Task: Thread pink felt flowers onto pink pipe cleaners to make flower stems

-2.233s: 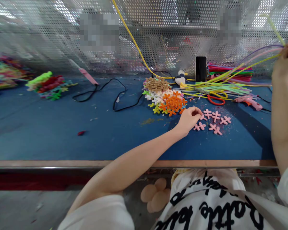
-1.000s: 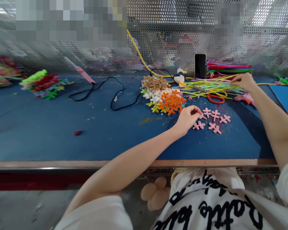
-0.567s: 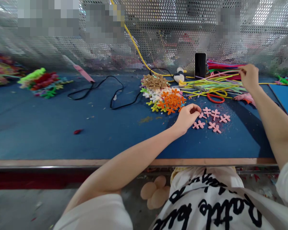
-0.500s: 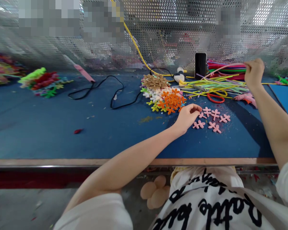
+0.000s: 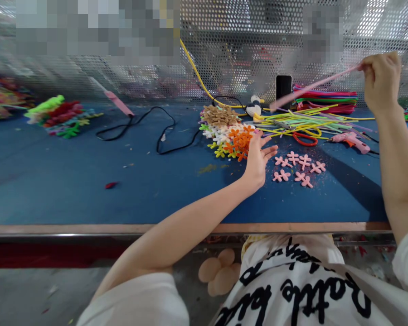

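Raised at the right, my right hand (image 5: 382, 81) pinches one end of a long pink pipe cleaner (image 5: 319, 83); its free end hangs in front of the black phone. My left hand (image 5: 258, 158) is open, fingers spread, at the right edge of a heap of orange flower shapes (image 5: 242, 141). Several small pink flower shapes (image 5: 304, 160) of bent pipe cleaner lie on the blue table right of this hand, apart from it. Beside the orange ones are white, yellow-green and brown flower shapes (image 5: 221, 116).
Loose yellow and green pipe cleaners (image 5: 302, 120) lie behind the pink flowers, with red-handled scissors (image 5: 305, 138) among them. A pink glue gun (image 5: 352, 141) rests at right. A phone (image 5: 284, 88) leans on the mesh. At left lie a pink corded tool (image 5: 119, 103) and more coloured pieces (image 5: 63, 115).
My right hand has risen and moved right, lifting the pink pipe cleaner off the pile. My left hand has drawn back left from the pink flowers, and its fingers have opened.
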A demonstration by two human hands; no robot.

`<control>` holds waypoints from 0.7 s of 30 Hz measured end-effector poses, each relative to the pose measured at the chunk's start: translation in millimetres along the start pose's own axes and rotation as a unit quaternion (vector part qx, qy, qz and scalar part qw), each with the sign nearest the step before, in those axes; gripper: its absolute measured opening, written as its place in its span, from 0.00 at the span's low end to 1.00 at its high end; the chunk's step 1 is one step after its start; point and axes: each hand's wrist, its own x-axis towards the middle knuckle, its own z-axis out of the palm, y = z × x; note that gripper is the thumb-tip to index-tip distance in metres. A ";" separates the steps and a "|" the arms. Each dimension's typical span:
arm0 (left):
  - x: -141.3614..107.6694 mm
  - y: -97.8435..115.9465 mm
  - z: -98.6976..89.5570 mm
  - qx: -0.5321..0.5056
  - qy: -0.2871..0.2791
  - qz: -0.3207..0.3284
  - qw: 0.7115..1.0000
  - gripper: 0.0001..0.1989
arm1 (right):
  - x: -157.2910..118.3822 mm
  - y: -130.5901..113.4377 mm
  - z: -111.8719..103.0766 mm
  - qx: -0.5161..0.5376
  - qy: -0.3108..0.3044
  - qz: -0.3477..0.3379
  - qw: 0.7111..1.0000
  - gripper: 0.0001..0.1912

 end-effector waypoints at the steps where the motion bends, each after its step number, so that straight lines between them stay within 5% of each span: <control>1: -0.7 2.0 0.2 -0.020 -0.003 -0.001 1.000 0.24 | 1.8 -5.3 -1.2 0.001 -0.002 -0.025 1.000 0.19; 6: -7.7 4.4 5.0 0.031 -0.093 -0.051 0.994 0.26 | 9.8 -28.4 -2.5 -0.020 -0.047 -0.079 0.996 0.27; 11: -14.4 -2.4 9.3 0.098 -0.180 -0.035 0.978 0.11 | 11.8 -35.4 -4.9 -0.007 -0.038 -0.077 0.996 0.25; 17: -16.5 -1.1 8.2 0.059 -0.206 -0.048 0.976 0.19 | 10.6 -59.4 -14.0 0.019 -0.024 -0.003 1.000 0.11; 21: -21.1 3.9 7.7 0.044 -0.202 -0.014 0.978 0.20 | -4.8 -83.0 -18.8 0.121 -0.120 0.098 0.980 0.14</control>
